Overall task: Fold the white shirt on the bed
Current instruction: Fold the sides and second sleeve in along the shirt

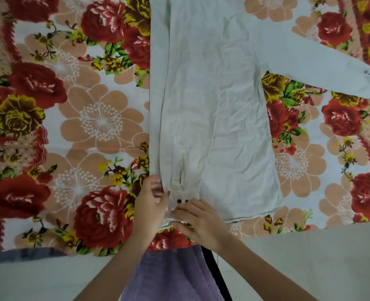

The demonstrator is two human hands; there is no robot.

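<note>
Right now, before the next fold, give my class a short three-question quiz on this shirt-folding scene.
1. True or false: both sleeves of the white shirt are folded in.
2. How many dark buttons show on the cuff?
3. Where do the left hand and right hand work? A the collar; B the cuff; C the outstretched arm of the shirt.
Key: 1 false, one sleeve lies spread on the bedsheet; 2 two; 3 B.

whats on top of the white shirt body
A folded sleeve lies lengthwise on the white shirt, its buttoned cuff handled by the left hand and right hand. Shirt fabric beneath it is covered.
</note>
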